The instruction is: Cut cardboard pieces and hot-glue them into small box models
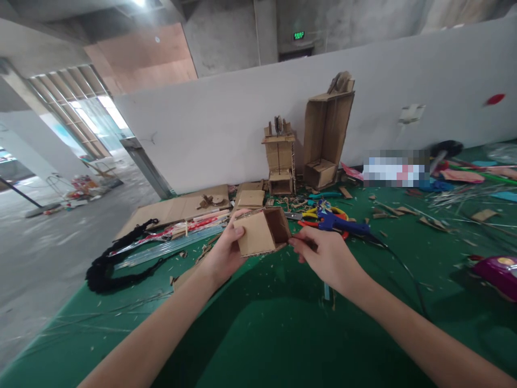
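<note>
Both hands grip one small cardboard box (pixel 264 231), lifted just above the green table (pixel 283 334). Our left hand (pixel 226 250) clamps it from the left, thumb flat on the near face, fingers hidden behind. Our right hand (pixel 323 253) pinches the box's lower right corner with its fingertips; we judge this steadies the box so it can be turned and looked into. Its open end faces up and away to the right, so the inside wall shows.

Just behind the box lie a blue glue gun (pixel 343 224) and scissors (pixel 319 213) with yellow handles, near enough to grab. The gun's black cord (pixel 404 269) runs right past our right forearm. Left of our left hand are clear plastic strips (pixel 169 245) and a black coil (pixel 117 258) by the table edge. Flat cardboard sheets (pixel 173 207) lie behind them. Two cardboard towers (pixel 301 145) stand against the white wall (pixel 226 124), likely propped there to stay upright. Scraps litter the table. A purple object (pixel 498 272) sits at far right; we cannot tell what it is.
</note>
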### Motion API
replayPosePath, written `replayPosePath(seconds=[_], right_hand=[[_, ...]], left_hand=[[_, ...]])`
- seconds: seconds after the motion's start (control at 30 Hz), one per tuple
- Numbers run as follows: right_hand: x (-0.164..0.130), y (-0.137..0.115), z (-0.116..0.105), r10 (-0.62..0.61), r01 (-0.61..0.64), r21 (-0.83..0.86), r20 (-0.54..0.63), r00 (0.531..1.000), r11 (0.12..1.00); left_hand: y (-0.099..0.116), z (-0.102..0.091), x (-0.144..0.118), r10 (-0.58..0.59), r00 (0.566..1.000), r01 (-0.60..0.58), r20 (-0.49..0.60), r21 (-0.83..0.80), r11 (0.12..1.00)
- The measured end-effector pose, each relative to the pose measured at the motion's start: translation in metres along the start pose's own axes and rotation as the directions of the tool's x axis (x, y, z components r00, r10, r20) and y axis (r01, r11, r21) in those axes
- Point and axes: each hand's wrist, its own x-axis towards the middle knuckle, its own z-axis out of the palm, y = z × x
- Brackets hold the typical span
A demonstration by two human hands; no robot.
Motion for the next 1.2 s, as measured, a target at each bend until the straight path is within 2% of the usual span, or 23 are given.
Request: replayPosePath(seconds=[0.1, 0.17, 0.23, 0.27, 0.33, 0.4, 0.47, 0.5, 0.53, 0.6, 0.67, 0.73, 0.83, 0.93, 1.0, 1.03, 1.1, 1.2], right_hand=[[0.000, 0.005, -0.002, -0.096, 0.087, -0.164, -0.045, 0.994, 0.983], [0.002, 0.012, -0.004, -0.198, 0.175, -0.299, -0.047, 0.979, 0.938], [0.004, 0.020, -0.005, -0.290, 0.273, -0.431, 0.027, 0.957, 0.860], [0.004, 0.022, -0.005, -0.321, 0.332, -0.473, 0.107, 0.941, 0.816], [0.002, 0.020, -0.003, -0.366, 0.474, -0.476, 0.305, 0.879, 0.741], [-0.004, 0.010, 0.001, -0.439, 0.622, -0.403, 0.459, 0.772, 0.672], [-0.012, -0.006, 0.007, -0.501, 0.714, -0.378, 0.522, 0.690, 0.590], [-0.017, -0.014, 0.009, -0.526, 0.746, -0.358, 0.542, 0.656, 0.561], [-0.020, -0.020, 0.009, -0.544, 0.760, -0.355, 0.540, 0.642, 0.544], [-0.023, -0.027, 0.008, -0.531, 0.717, -0.401, 0.486, 0.694, 0.571], [-0.020, -0.026, 0.002, -0.520, 0.654, -0.432, 0.397, 0.756, 0.621], [-0.013, -0.020, -0.007, -0.511, 0.578, -0.491, 0.279, 0.813, 0.652], [-0.002, -0.007, -0.024, -0.410, 0.332, -0.707, 0.065, 0.910, 0.624], [0.004, 0.008, -0.040, -0.131, 0.035, -0.894, -0.027, 0.991, 0.448], [0.004, 0.018, -0.048, 0.119, -0.056, -0.940, -0.017, 0.993, 0.337], [0.005, 0.023, -0.051, 0.181, -0.082, -0.949, -0.027, 0.983, 0.303], [0.005, 0.033, -0.055, 0.193, -0.107, -0.956, -0.054, 0.980, 0.275], [0.010, 0.043, -0.057, 0.123, -0.112, -0.951, -0.079, 0.989, 0.289]], left_hand=[[0.008, 0.000, 0.004, 0.035, 0.994, -0.039, -0.100, -0.043, 0.998], [0.017, -0.001, 0.007, 0.084, 0.982, -0.103, -0.171, -0.104, 0.989], [0.025, -0.002, 0.012, 0.136, 0.959, -0.179, -0.247, -0.158, 0.971], [0.029, -0.003, 0.014, 0.153, 0.944, -0.209, -0.291, -0.171, 0.963], [0.034, -0.006, 0.018, 0.163, 0.904, -0.247, -0.396, -0.171, 0.954], [0.037, -0.010, 0.021, 0.168, 0.850, -0.280, -0.499, -0.159, 0.947], [0.038, -0.014, 0.023, 0.168, 0.808, -0.303, -0.564, -0.154, 0.941], [0.039, -0.016, 0.023, 0.166, 0.803, -0.306, -0.572, -0.156, 0.939], [0.039, -0.017, 0.023, 0.161, 0.814, -0.299, -0.558, -0.165, 0.940], [0.039, -0.018, 0.021, 0.143, 0.875, -0.258, -0.463, -0.196, 0.946], [0.038, -0.018, 0.016, 0.082, 0.949, -0.159, -0.303, -0.235, 0.959], [0.038, -0.017, 0.011, 0.005, 0.990, -0.041, -0.142, -0.250, 0.967], [0.036, -0.017, 0.004, -0.066, 0.997, 0.071, 0.031, -0.218, 0.973], [0.035, -0.017, 0.000, -0.085, 0.988, 0.109, 0.127, -0.192, 0.975], [0.033, -0.017, -0.001, -0.097, 0.983, 0.126, 0.155, -0.184, 0.975], [0.033, -0.016, -0.001, -0.109, 0.981, 0.138, 0.162, -0.180, 0.974], [0.032, -0.015, -0.002, -0.133, 0.977, 0.162, 0.167, -0.175, 0.971], [0.032, -0.012, -0.002, -0.158, 0.974, 0.186, 0.162, -0.176, 0.967]])
